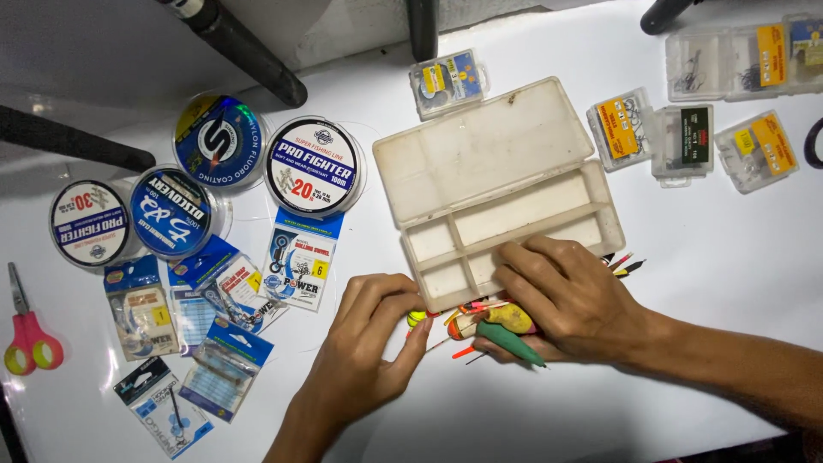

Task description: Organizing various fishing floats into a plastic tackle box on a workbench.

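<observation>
A bundle of fishing floats (501, 326), green, yellow and orange, lies at the near edge of the open tackle box (497, 193), gathered under the right hand (570, 300). That hand's grip is closed around the bundle, fingers curled over the top, with a green float tip poking out below and thin red and black stems showing on its far side. The left hand (369, 351) rests just beside it, its grip narrow, fingertips pinching near a small yellow-green float (417, 318) at the box's front corner; I cannot tell whether it truly holds it.

The box is a worn white plastic one, lid thrown back, its compartments bare. On the white counter (600, 403) to the left stand four spools of fishing line (313, 165), and before them lie several small packets of swivels (296, 267). Red-handled scissors (26, 334) sit at the far left edge. Small clear hook cases (686, 141) are scattered beyond the box to the right. Dark rod handles (244, 51) lie across the counter's far side.
</observation>
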